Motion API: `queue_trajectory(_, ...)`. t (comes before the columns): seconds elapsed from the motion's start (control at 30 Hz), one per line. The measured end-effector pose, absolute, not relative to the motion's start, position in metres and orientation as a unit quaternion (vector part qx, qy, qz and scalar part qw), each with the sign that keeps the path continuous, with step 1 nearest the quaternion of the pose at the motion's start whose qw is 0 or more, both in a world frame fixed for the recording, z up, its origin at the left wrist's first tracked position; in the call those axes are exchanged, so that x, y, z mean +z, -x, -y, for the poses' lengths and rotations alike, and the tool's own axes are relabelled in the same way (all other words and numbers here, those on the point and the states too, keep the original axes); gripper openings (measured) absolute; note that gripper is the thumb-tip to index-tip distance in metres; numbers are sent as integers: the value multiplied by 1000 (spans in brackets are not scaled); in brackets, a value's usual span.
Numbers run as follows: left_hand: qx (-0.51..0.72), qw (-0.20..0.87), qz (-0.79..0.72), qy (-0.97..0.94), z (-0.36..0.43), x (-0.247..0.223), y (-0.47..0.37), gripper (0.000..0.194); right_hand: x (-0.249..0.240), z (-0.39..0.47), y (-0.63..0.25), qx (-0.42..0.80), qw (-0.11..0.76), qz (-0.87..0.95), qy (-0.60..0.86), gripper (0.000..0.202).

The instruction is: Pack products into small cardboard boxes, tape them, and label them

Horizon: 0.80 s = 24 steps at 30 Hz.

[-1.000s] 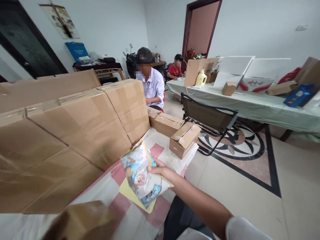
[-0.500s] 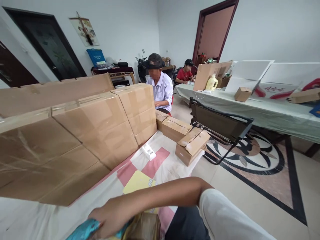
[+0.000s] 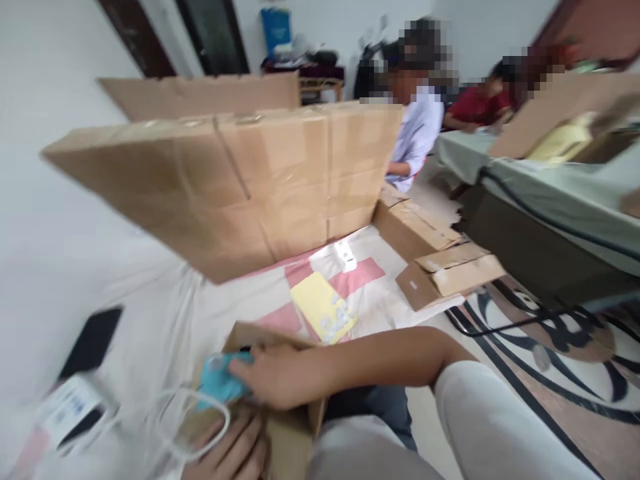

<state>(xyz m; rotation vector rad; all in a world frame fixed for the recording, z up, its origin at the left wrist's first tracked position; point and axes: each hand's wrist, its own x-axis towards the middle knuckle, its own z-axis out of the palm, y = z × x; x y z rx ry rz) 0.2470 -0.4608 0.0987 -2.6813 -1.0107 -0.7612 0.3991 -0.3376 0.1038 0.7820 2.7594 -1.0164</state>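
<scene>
My right hand (image 3: 277, 377) reaches in from the right, its fingers closed on a light-blue object (image 3: 220, 380) whose kind I cannot make out. It is over an open cardboard box (image 3: 290, 440) at my lap. Low in the view, my left hand (image 3: 233, 450) has its fingers bent at the box's left side. They are blurred, and the near part of that hand is cut off by the frame. A white cable (image 3: 227, 427) loops in front of the left hand and the blue object. Just beyond the box lies a yellow sheet (image 3: 315, 300) with pale shapes on one end.
A large taped cardboard panel (image 3: 270, 180) stands across the cloth-covered table (image 3: 220, 307). Near it are a small white device (image 3: 345, 257) and closed cardboard boxes (image 3: 450, 267). A black phone (image 3: 93, 340) and a white box (image 3: 75, 407) lie left. Two people sit farther back.
The view has swung left and down, bringing the open box, my left hand, the cable and the phone into sight. The light-blue object stays in my right hand, now over the box.
</scene>
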Motion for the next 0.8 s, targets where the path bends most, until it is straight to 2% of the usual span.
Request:
queue_trajectory(0.07, -272, 127, 405, 864, 480, 87, -254, 21, 105, 344, -408, -280, 45, -905, -316, 39)
queue_trajectory(0.13, -252, 144, 416, 862, 488, 80, -261, 20, 108, 347, -410, -254, 76, -898, -352, 41)
queue_trajectory(0.27, -241, 140, 437, 855, 486, 82, -266, 17, 125, 336, -411, -250, 146, -908, -302, 42)
queue_trajectory(0.33, -253, 106, 466, 841, 485, 87, -264, 19, 137, 323, -415, -305, 130, -907, -258, 43)
queue_trajectory(0.43, -251, 60, 505, 824, 483, 95, -259, 12, 153, 306, -426, -387, 69, -888, -240, 33)
queue_trajectory(0.5, -231, 57, 519, 821, 480, 99, -257, 9, 161, 304, -434, -390, 21, -885, -254, 30)
queue_trajectory(0.57, -217, 73, 519, 824, 476, 101, -256, 10, 165, 309, -441, -344, 6, -895, -285, 30)
queue_trajectory(0.7, -209, 99, 483, 844, 469, 99, -261, 9, 153, 325, -445, -209, 110, -910, -342, 25)
queue_trajectory(0.8, -205, 87, 459, 860, 467, 95, -268, 14, 123, 331, -442, -201, 150, -908, -335, 12)
